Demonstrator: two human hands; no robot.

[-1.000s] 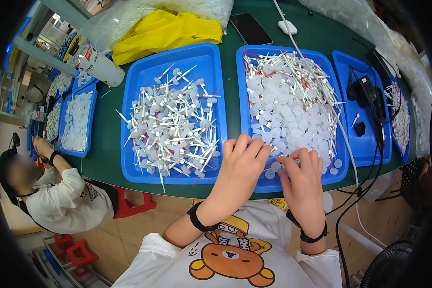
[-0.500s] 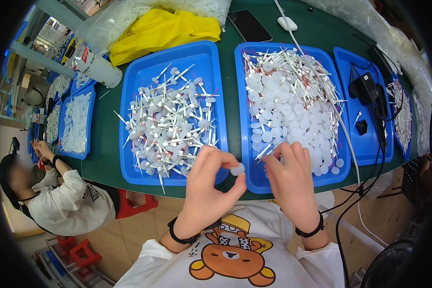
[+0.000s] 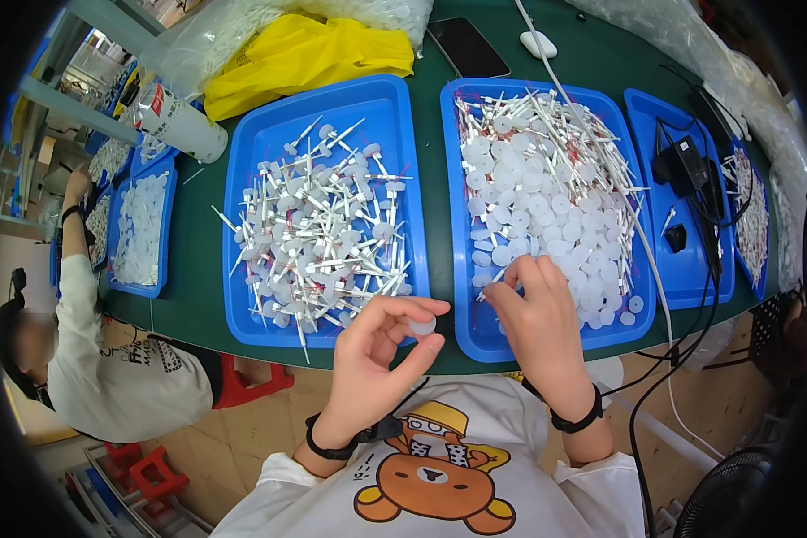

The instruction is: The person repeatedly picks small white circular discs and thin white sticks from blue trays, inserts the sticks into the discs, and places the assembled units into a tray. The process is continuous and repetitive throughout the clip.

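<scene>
Between the thumb and fingers of my left hand point(image 3: 377, 363) is a frosted white disc point(image 3: 423, 327), held just off the table's front edge. My right hand point(image 3: 540, 309) is over the near left corner of a blue tray point(image 3: 459, 179), its fingers bent together in a pinch. A small white bit shows at those fingertips, too small to name. That tray holds many similar discs point(image 3: 547, 206) and thin white sticks with reddish wires point(image 3: 592, 134). Left of it, another blue tray point(image 3: 269, 125) contains sticks fitted with discs point(image 3: 323, 224).
Farther right, a blue tray point(image 3: 681, 278) holds a black adapter point(image 3: 688, 166) and cables. A white cord point(image 3: 592, 134) crosses the disc tray. Behind are a phone point(image 3: 468, 47), a yellow bag point(image 3: 305, 63) and a cup point(image 3: 184, 125). A co-worker point(image 3: 108, 350) sits at left.
My left hand has drawn back slightly left and down with the disc, its fingers loosened around it. My right hand has shifted slightly up. The co-worker's arm now stretches forward.
</scene>
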